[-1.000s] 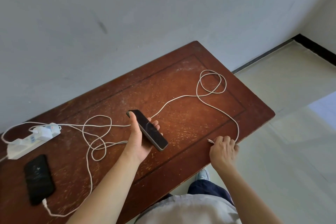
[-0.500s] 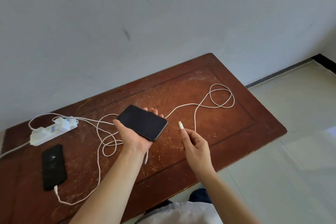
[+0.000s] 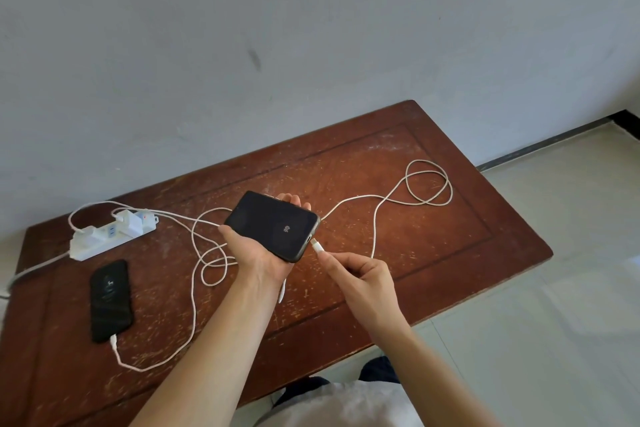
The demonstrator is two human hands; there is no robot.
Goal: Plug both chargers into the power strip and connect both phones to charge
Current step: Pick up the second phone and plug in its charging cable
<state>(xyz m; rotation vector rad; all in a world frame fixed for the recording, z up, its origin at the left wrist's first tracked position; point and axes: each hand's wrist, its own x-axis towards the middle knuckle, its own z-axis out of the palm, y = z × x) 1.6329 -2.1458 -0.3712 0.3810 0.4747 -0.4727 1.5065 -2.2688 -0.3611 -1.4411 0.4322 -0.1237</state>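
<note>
Change: half a sec ago we held the plug (image 3: 316,244) well clear of the held phone (image 3: 272,225); now its tip sits right at the port on the phone's right end. Can't tell if it's in yet.
Meaning: last hookup is prob about to happen; both chargers (image 3: 129,222) look seated in the power strip (image 3: 104,246), upper left of frame.
Left hand (image 3: 258,253): palm up, fingers wrapped under the held phone, gripping it, centre frame above the desk (image 3: 450,253).
Right hand (image 3: 360,274): fingers pinched tight on the plug, just right of the phone.
Held phone axis: long axis runs upper left to lower right, screen up, port end toward lower right.
Cable (image 3: 429,184): loops at upper right, runs back to the strip.
Other phone (image 3: 110,300): flat at lower left, long axis near vertical in frame, cable plugged in at its bottom end.
</note>
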